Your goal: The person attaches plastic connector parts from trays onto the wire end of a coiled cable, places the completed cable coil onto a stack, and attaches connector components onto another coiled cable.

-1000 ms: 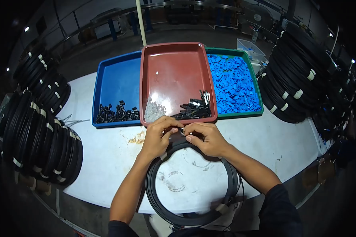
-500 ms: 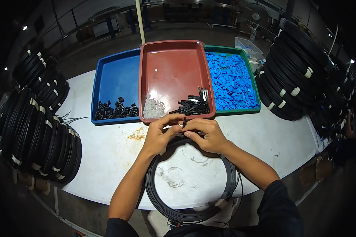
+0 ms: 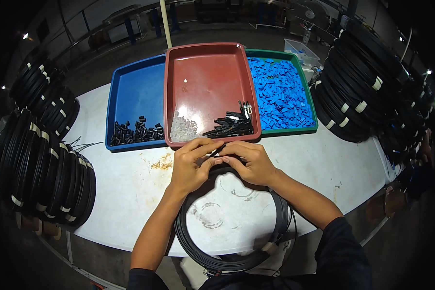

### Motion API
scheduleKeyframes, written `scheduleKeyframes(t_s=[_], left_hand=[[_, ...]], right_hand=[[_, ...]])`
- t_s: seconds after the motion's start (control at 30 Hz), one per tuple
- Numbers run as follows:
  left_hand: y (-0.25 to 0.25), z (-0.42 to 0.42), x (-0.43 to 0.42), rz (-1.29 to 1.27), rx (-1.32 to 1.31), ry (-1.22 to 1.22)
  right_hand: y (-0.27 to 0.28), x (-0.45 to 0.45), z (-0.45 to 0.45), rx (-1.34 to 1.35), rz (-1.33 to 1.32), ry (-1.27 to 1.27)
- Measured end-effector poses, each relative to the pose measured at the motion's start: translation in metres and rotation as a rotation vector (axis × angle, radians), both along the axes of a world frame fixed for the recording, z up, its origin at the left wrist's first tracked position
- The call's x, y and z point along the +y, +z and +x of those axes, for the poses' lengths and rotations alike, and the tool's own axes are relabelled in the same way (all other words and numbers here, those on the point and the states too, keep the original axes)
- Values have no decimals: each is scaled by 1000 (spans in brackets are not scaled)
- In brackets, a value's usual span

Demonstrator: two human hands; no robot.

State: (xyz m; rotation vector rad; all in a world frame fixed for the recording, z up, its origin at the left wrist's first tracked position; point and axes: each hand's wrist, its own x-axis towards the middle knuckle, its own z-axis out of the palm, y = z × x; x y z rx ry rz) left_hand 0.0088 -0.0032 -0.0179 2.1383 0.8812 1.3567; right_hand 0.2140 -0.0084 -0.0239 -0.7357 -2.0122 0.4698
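My left hand (image 3: 192, 163) and my right hand (image 3: 252, 162) meet over the top of a coil of black cable (image 3: 182, 227). Both are closed, with thumbs and fingertips pinched around a small slim black connector piece (image 3: 218, 150). Fingers cover much of this piece, so its exact kind and whether it joins the cable are hidden. Just beyond my hands is a red tray (image 3: 208, 51), holding black connector parts (image 3: 231, 125) and small clear pieces (image 3: 182, 127). The coil lies on the white table (image 3: 125, 193) near its front edge.
A blue tray (image 3: 139, 87) with short black parts (image 3: 135, 132) stands left of the red one. At right, a green tray (image 3: 308, 96) holds many blue clips (image 3: 280, 96). Stacked black cable coils flank the table at left (image 3: 43, 169) and right (image 3: 355, 92).
The black piece has tipped from nearly upright to a slant between my fingertips. My hands have drawn closer together, and the view has shifted slightly.
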Motion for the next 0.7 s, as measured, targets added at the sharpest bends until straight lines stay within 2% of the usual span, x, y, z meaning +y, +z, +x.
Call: scheduleKeyframes(t_s=[0.23, 0.53, 0.6, 0.7], left_hand=[[-3, -1, 2, -42, 20, 53], [-9, -5, 7, -35, -62, -25], [-6, -5, 2, -236, -163, -84], [-9, -5, 2, -248, -204, -138]], right_hand=[[0, 0, -1, 12, 22, 2], [2, 0, 0, 4, 16, 14], [3, -1, 1, -9, 22, 9], [5, -3, 1, -9, 1, 0]])
